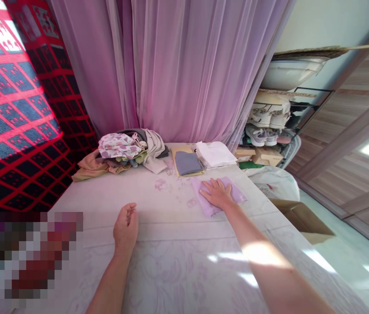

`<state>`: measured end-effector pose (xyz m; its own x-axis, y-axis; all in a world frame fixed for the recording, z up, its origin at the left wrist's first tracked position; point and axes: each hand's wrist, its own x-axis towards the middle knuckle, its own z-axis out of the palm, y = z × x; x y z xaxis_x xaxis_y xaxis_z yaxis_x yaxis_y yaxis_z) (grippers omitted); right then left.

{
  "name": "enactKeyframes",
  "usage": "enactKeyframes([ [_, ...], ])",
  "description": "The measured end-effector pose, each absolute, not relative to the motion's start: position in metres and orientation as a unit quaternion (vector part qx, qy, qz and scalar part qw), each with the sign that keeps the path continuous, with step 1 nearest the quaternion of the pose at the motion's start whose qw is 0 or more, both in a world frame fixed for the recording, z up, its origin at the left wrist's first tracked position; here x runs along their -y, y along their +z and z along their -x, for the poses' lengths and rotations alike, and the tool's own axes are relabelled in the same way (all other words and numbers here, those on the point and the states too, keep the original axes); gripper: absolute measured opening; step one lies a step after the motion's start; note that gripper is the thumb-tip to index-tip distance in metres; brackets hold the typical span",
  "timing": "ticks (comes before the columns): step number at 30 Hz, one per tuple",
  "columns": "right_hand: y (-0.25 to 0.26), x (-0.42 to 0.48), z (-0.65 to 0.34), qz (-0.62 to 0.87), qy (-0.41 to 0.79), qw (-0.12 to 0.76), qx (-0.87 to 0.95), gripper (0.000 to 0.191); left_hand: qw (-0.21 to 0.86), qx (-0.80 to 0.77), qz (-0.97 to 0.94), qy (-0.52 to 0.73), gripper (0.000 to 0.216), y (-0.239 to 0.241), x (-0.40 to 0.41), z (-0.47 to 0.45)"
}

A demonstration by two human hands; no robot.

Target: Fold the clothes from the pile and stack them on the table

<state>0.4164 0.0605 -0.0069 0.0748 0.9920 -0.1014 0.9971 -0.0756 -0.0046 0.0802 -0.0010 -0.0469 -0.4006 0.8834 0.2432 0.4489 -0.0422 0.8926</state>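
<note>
My right hand (217, 192) lies flat with fingers spread on a folded lilac cloth (208, 210) near the right side of the covered table (158, 266). To the left, my left hand (126, 224) is held over the pale cover with its fingers curled in together, and nothing shows in it. Just behind the lilac cloth is a stack of folded white cloths (217, 154). Beside that stack, a folded grey-blue cloth (187, 162) rests on a folded yellow one (179, 151). A heap of crumpled clothes (119, 146) sits at the back left.
Purple curtains (184, 65) hang behind the table, and a red-and-black patterned cloth (40, 87) hangs at left. On the right stand a rack with shoes (263, 135), a white basin (292, 72) and an open cardboard box (302, 218). A patch at lower left is pixelated.
</note>
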Motion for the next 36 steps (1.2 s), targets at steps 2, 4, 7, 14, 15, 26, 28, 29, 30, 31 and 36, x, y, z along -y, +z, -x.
enactKeyframes([
  [2, -0.010, -0.063, -0.420, -0.733, -0.042, 0.035, -0.678, 0.059, 0.210, -0.658, -0.506, 0.516, 0.032, -0.047, 0.001, -0.080],
  [4, -0.008, -0.064, -0.421, -0.734, -0.045, 0.040, -0.677, 0.059, 0.214, -0.658, -0.508, 0.513, 0.032, -0.047, 0.001, -0.080],
  [7, 0.000, -0.060, -0.418, -0.738, -0.065, 0.047, -0.670, 0.058, 0.218, -0.655, -0.507, 0.516, 0.032, -0.047, 0.001, -0.080],
  [14, -0.009, -0.023, -0.393, -0.703, -0.059, -0.019, -0.708, 0.054, 0.224, -0.654, -0.511, 0.511, 0.031, -0.052, -0.001, -0.079],
  [15, -0.013, -0.019, -0.390, -0.701, -0.054, -0.015, -0.711, 0.054, 0.224, -0.653, -0.512, 0.510, 0.031, -0.053, -0.001, -0.078],
  [26, 0.013, -0.002, -0.378, -0.729, -0.050, -0.008, -0.682, 0.056, 0.226, -0.653, -0.512, 0.511, 0.030, -0.052, -0.002, -0.079],
  [28, 0.020, -0.002, -0.368, -0.747, -0.056, 0.003, -0.662, 0.051, 0.222, -0.653, -0.513, 0.511, 0.030, -0.052, -0.002, -0.079],
  [29, 0.022, -0.003, -0.362, -0.758, -0.062, 0.009, -0.649, 0.047, 0.221, -0.653, -0.512, 0.513, 0.030, -0.052, -0.002, -0.080],
  [30, 0.023, -0.005, -0.357, -0.771, -0.067, 0.014, -0.634, 0.043, 0.220, -0.653, -0.511, 0.514, 0.030, -0.051, -0.002, -0.080],
  [31, 0.023, -0.008, -0.352, -0.782, -0.072, 0.017, -0.619, 0.042, 0.221, -0.653, -0.510, 0.514, 0.030, -0.051, -0.001, -0.080],
  [36, 0.024, -0.026, -0.349, -0.795, -0.101, -0.008, -0.598, 0.039, 0.232, -0.649, -0.500, 0.524, 0.030, -0.048, 0.000, -0.080],
])
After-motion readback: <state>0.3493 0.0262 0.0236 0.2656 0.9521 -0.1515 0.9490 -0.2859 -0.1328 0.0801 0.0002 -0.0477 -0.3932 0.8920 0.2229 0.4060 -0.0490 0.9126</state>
